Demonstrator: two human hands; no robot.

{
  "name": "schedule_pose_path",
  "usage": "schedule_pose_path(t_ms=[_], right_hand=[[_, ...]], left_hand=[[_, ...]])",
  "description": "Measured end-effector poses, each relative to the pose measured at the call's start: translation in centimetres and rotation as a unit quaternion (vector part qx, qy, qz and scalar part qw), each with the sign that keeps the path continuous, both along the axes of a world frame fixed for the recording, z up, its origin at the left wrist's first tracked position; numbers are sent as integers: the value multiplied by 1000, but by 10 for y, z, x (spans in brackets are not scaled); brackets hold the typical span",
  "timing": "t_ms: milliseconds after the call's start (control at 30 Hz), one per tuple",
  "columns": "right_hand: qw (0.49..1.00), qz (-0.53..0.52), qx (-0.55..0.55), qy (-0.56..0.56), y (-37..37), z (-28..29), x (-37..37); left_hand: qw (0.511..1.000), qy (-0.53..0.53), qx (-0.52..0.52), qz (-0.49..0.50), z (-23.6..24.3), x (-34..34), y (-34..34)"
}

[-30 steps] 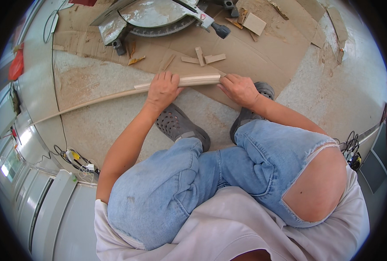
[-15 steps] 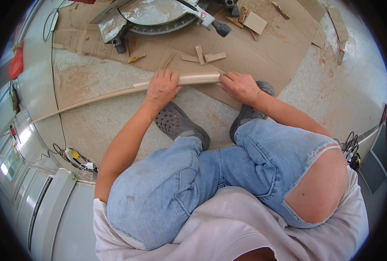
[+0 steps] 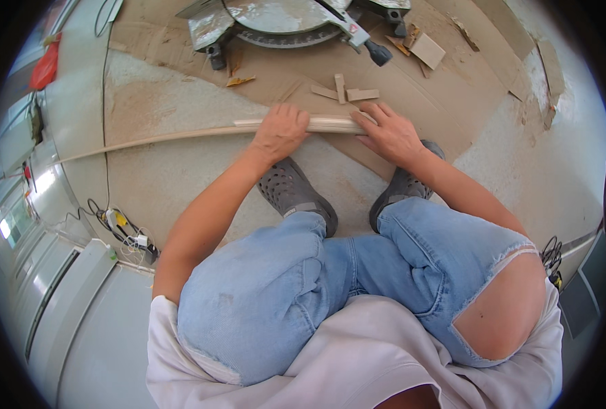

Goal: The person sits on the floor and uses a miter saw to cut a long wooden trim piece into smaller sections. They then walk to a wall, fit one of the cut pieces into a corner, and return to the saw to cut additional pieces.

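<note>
A pale wooden strip (image 3: 153, 138) runs long and thin from the far left to my hands, above the floor. A shorter moulded wood piece (image 3: 333, 124) lies along its right part. My left hand (image 3: 282, 131) is wrapped over both, fingers on the far side, close to the shorter piece's left end. At the right end is my right hand (image 3: 391, 135), its fingers laid over the wood and the thumb underneath. That end is covered by the fingers. Both hands are in front of my grey clogs (image 3: 292, 187).
A miter saw (image 3: 289, 27) stands ahead on a flattened cardboard sheet (image 3: 446, 88). Several small wood offcuts (image 3: 340, 90) lie between it and my hands. A larger block (image 3: 427, 52) lies right of the saw. Cables (image 3: 119, 228) are bunched on the left.
The scene has shifted right and slightly up in the picture. My right hand has come from the wood's tip to lie over its end. The left hand keeps its grip.
</note>
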State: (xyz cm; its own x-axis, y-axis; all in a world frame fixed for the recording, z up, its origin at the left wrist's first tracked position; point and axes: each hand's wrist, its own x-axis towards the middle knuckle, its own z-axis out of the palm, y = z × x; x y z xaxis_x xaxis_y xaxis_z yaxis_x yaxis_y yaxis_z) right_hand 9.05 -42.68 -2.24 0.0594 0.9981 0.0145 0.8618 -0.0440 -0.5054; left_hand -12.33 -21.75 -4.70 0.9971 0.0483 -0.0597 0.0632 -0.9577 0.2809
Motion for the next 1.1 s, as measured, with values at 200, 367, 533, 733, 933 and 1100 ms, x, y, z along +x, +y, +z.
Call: schedule_pose_path(t_ms=[200, 367, 533, 733, 933, 1100], right_hand=[[998, -8, -67, -8, -18, 13, 19], [996, -41, -75, -31, -42, 24, 45], [994, -70, -76, -30, -63, 18, 63], [988, -111, -101, -22, -70, 16, 57], [973, -120, -15, 197, -23, 50, 38], [898, -149, 9, 415, 40, 38, -11]], left_hand=[[997, -61, -49, -18, 1, 32, -27], [994, -92, -59, -29, 1, 66, -52], [990, -112, -87, -14, -4, 80, -63], [993, -96, -61, -22, -15, 80, -72], [996, -80, -40, -29, -20, 78, -72], [939, -146, -310, 42, -40, 73, -74]])
